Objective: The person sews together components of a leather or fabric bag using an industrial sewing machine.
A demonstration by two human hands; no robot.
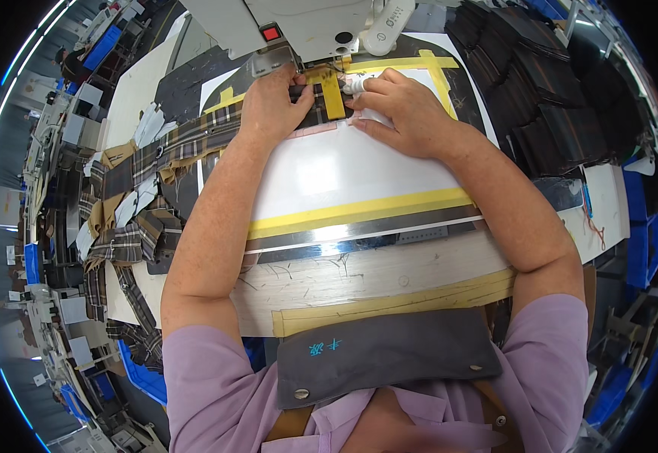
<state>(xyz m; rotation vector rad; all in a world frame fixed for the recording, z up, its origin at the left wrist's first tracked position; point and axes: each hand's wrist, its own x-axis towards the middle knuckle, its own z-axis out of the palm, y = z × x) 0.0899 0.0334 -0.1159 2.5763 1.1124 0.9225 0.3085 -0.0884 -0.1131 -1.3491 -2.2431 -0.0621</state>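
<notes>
A brown and black plaid fabric strip (216, 119) runs from the left to beneath the sewing machine head (310, 30). My left hand (274, 109) is closed on the strip's end beside the needle area, its fingertips partly hidden by the machine. A yellow strip (333, 97) stands across the fabric, between my two hands. To its right, my right hand (408, 113) rests with bent fingers apart and the thumb on the white sheet (314, 170). White wrapping (354, 85) shows at one of its fingertips; I see nothing held there.
Dark folded fabric pieces (548, 98) are stacked at the right. Loose plaid pieces (129, 241) hang over the table's left side. Yellow tape (359, 214) borders the white sheet. Blue bins (642, 226) stand at the right, and other workstations line the far left.
</notes>
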